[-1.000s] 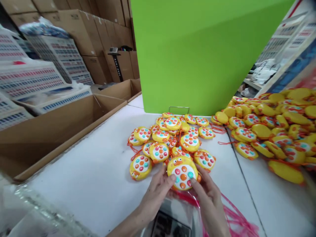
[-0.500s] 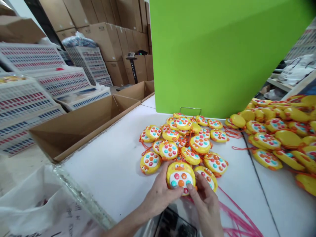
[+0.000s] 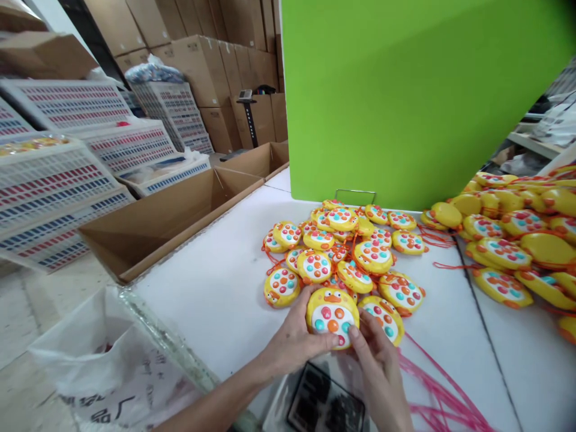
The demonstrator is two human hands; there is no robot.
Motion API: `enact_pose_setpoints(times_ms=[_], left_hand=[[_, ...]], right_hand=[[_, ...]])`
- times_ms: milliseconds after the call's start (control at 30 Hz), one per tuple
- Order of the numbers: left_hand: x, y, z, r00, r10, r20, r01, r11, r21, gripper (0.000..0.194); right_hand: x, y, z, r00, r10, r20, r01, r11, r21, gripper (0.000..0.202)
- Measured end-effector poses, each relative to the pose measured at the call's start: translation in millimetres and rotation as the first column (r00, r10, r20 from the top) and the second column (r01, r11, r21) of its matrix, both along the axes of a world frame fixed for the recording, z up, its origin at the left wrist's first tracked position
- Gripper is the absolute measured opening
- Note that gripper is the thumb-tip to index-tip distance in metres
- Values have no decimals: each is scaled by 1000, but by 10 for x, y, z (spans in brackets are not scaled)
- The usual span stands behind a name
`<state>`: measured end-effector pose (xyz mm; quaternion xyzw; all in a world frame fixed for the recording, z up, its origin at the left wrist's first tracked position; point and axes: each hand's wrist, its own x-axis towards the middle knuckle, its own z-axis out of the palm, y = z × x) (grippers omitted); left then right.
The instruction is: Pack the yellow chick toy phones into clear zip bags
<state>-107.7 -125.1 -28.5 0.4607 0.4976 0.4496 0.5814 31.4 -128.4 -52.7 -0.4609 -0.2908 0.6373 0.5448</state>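
Between my two hands, near the table's front edge, is a yellow duck-faced toy (image 3: 333,317) with a white belly of coloured dots, its face up toward me. My left hand (image 3: 299,336) grips its left side, thumb along the bottom edge. My right hand (image 3: 375,354) holds the lower right side, its thumb near a teal dot. Just beyond lies a pile of similar yellow toys (image 3: 314,266) with orange cords. One more toy (image 3: 383,319) rests right behind my right fingers.
A green board (image 3: 396,102) stands behind the pile. More toys (image 3: 501,253) are heaped at the right. Pink strings (image 3: 432,384) and a clear-lidded container with black items (image 3: 326,402) lie in front. An open carton (image 3: 171,225) and white bag (image 3: 117,366) sit left.
The view has shifted slightly, so the table and pile appear further right. Both hands keep hold of the same toy, and its bottom right dot is now less covered by my left thumb.
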Motion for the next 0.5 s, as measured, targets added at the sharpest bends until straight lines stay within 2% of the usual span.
enact_pose_setpoints(times_ms=[100,233,400,500], left_hand=[[-53,-14,-50,992,-3,127,9,999,-53,68],[-103,3,-152,986,72,153,-61,995,-78,48],[-116,13,-171,990,55,128,-44,995,-87,49],[-121,-20,-117,992,15,123,-4,996,-85,61]], right_hand=[[-13,-23,3,999,28,27,-29,999,19,35],[-36,-57,-52,994,25,102,-26,1000,6,39],[-8,-49,-105,994,87,60,-87,996,1,37],[48,-35,-146,992,125,27,-125,992,-5,33]])
